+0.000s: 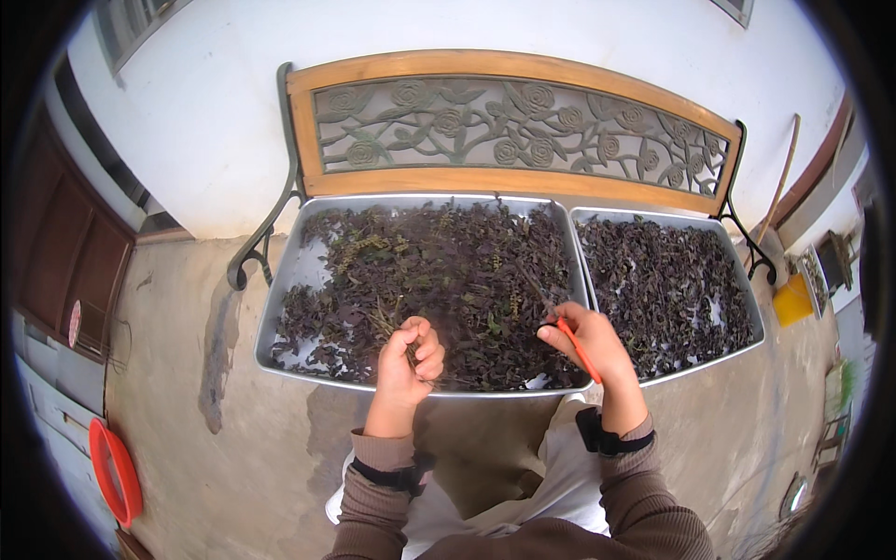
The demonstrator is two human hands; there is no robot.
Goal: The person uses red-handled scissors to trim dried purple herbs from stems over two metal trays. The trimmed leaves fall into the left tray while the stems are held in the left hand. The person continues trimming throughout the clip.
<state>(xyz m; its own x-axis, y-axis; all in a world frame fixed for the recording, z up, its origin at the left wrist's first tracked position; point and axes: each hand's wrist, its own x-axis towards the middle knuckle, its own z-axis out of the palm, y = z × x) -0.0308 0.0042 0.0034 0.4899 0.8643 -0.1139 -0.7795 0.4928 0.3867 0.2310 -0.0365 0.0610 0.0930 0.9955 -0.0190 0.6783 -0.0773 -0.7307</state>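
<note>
Dried dark leaves [448, 280] with greenish seed spikes fill much of a large metal tray [269, 329]. My left hand [413, 357] is closed around a small bunch of thin dry stems [383, 318] above the tray's near edge. In my right hand [588, 343] are orange-handled scissors [579, 351]; their dark blades point up and left over the leaves, and whether they are apart is hard to tell. A second metal tray [759, 329] stands close on the right, holding similar dark leaves [658, 294].
Both trays rest on a bench with a wooden, rose-patterned metal back [490, 180] against a white wall [210, 126]. A red plastic basin [115, 472] is at the lower left. At the right are a yellow container [792, 301] and a leaning stick [780, 178].
</note>
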